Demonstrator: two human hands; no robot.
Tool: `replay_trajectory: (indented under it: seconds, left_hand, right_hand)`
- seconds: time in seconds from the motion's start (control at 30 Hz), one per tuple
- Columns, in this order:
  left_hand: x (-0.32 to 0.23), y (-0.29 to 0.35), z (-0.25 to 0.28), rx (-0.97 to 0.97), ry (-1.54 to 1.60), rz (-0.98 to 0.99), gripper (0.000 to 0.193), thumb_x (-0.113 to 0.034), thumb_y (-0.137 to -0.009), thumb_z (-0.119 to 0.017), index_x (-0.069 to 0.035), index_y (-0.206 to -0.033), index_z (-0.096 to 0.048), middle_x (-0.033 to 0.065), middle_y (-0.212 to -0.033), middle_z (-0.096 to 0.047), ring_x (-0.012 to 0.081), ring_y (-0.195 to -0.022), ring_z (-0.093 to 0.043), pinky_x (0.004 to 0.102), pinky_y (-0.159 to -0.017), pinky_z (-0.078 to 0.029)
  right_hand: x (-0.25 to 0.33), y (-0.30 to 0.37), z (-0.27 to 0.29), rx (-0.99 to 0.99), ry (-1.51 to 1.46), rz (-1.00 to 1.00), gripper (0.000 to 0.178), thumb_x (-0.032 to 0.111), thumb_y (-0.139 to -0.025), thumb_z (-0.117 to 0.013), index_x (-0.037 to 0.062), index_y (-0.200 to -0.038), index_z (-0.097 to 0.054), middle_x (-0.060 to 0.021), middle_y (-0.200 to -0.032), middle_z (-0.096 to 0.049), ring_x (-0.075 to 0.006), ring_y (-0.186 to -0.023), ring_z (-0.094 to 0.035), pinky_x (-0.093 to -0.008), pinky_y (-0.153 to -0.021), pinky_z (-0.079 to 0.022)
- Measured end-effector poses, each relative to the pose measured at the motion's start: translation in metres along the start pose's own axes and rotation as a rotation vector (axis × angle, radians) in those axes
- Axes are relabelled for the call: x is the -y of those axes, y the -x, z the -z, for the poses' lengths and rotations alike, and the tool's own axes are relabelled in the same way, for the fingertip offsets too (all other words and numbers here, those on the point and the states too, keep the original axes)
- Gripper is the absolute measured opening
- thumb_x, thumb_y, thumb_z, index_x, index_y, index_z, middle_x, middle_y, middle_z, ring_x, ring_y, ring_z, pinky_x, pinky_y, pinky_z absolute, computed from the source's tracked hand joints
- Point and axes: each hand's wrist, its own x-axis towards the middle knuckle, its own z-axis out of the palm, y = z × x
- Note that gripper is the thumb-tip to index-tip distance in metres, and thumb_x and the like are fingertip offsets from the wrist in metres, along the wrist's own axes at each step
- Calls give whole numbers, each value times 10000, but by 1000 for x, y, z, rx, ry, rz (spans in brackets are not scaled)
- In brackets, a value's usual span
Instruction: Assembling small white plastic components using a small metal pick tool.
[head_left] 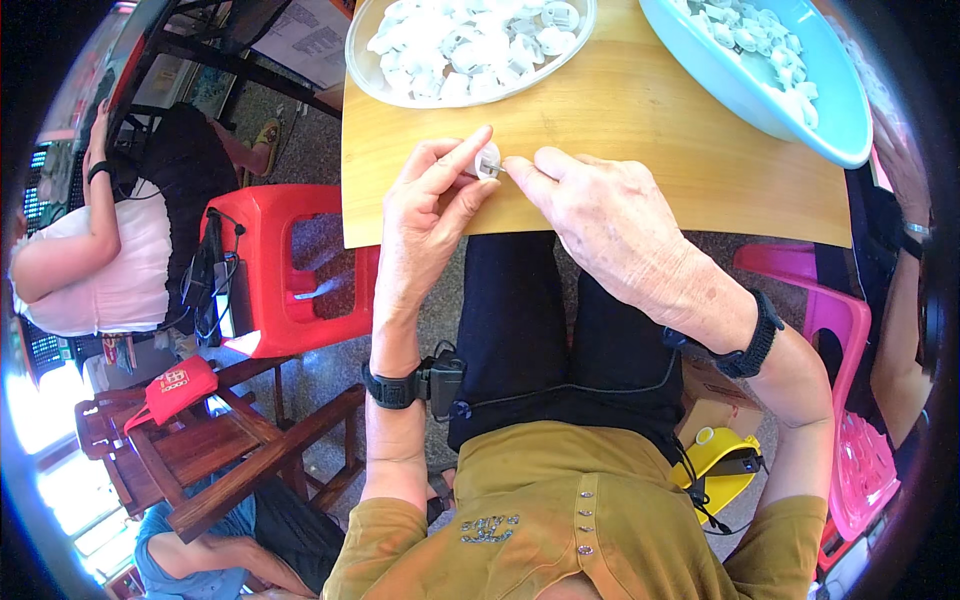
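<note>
Over the near part of the wooden table (620,190), my left hand (432,198) pinches a small round white plastic part (487,158) between thumb and fingers. My right hand (600,205) is closed, its thumb and forefinger gripping a small thin metal piece (496,168) held against the white part. Most of that metal piece is hidden by my fingertips, so its kind cannot be made out. Just beyond my hands, a clear oval bowl (470,103) holds a heap of similar white plastic parts (470,45).
A light blue basin (853,135) with more white parts stands at the far right of the table. To the left are a red plastic stool (265,270) and a wooden chair (200,455). Other people sit at the left and right; a pink chair (855,340) is on the right.
</note>
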Motion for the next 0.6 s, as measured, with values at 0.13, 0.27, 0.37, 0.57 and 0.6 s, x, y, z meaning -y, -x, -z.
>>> replay_trajectory:
  seconds: [0.13,0.27,0.37,0.57,0.6]
  left_hand:
    - [1,0,0,-3,20,8,455,29,-846,-625,-45,-1288,-552,25,-1049,-503,61,-840,-498,176,-770,-419]
    - [-1,0,0,-9,-2,9,453,37,-844,-622,-45,-1285,-556,25,-1050,-504,61,-830,-498,175,-767,-419]
    - [0,-1,-2,-29,-27,-7,452,34,-825,-639,-57,-1263,-574,42,-1026,-540,90,-822,-540,204,-755,-452]
    - [1,0,0,-23,-88,-49,452,29,-823,-640,-71,-1260,-580,53,-1011,-553,105,-824,-546,218,-754,-458]
    - [1,1,0,-8,-82,-45,462,29,-835,-627,-71,-1282,-565,35,-1023,-530,80,-814,-507,194,-758,-429]
  right_hand:
    - [-1,-1,-1,-4,6,5,381,73,-805,-522,29,-1183,-537,-98,-847,-533,-264,-724,-626,-356,-613,-507]
    - [1,-1,0,17,17,13,383,74,-801,-524,29,-1182,-538,-96,-847,-533,-259,-752,-626,-355,-613,-506]
    - [4,-1,0,29,83,22,382,75,-786,-541,23,-1164,-546,-82,-827,-524,-227,-749,-615,-332,-602,-506]
    - [18,-4,-3,-6,51,-3,178,78,-774,-557,-20,-922,-545,-128,-805,-555,-268,-754,-608,-348,-666,-506]
    - [17,-4,-3,-4,51,3,178,78,-774,-557,-20,-922,-545,-128,-805,-555,-268,-754,-608,-348,-666,-506]
